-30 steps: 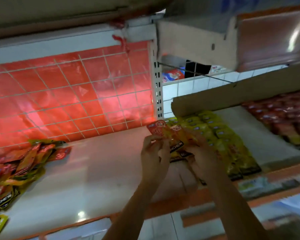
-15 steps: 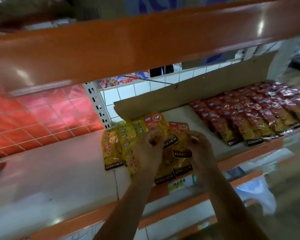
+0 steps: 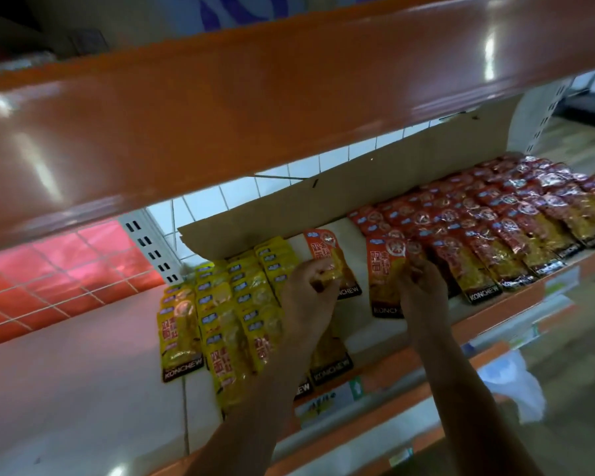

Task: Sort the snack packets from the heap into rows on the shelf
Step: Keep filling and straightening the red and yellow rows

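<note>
- You face a white shelf (image 3: 83, 389) under a glossy orange upper shelf (image 3: 255, 108), a cardboard strip (image 3: 323, 207) standing along its back.
- Your left hand (image 3: 308, 300) pinches one orange packet (image 3: 323, 252) in curled fingers; your right hand (image 3: 423, 290) pinches a second orange packet (image 3: 383, 269). Both sit at the bare gap between the yellow rows (image 3: 227, 304) and the red rows (image 3: 495, 228).
- Expect light, thin, slick foil pouches that flop; grip a flat sealed edge, not the filled middle.
- The heap is out of frame; your left forearm covers the front packets, and whether the held ones touch the shelf is unclear.
</note>
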Motion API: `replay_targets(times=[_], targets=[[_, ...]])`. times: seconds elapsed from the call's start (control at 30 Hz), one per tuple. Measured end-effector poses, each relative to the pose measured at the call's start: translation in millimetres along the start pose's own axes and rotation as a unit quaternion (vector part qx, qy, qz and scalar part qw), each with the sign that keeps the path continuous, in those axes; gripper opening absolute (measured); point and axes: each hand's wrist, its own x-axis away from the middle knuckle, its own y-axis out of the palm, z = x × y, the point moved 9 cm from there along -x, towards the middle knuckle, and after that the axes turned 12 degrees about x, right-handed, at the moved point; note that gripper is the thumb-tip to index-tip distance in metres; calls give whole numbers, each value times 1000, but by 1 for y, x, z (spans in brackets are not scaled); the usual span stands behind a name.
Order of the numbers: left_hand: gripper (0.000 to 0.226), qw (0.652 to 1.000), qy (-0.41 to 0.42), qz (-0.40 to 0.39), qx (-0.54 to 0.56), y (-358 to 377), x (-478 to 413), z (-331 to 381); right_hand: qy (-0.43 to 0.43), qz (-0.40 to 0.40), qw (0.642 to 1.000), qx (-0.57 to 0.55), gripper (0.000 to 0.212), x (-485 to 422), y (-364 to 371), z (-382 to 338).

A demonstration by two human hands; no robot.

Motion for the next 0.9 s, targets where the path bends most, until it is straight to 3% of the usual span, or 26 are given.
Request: replay_targets(times=[0.13,0.3,0.47,0.9], targets=[[6,998,-40,4,44,43,-1,-4,-12,11,1000,14,26,-45,-32,1],[10,996,-84,9,26,98,7,-11,-22,34,999,-8,25,-101,-76,-3],[6,995,-94,10,-3,130,17,-10,-3,-3,1000,-12,31,-134,-87,8],[40,983,-55,-18,-175,156,25,7,-37,-87,995,38,27,-153,-76,8]])
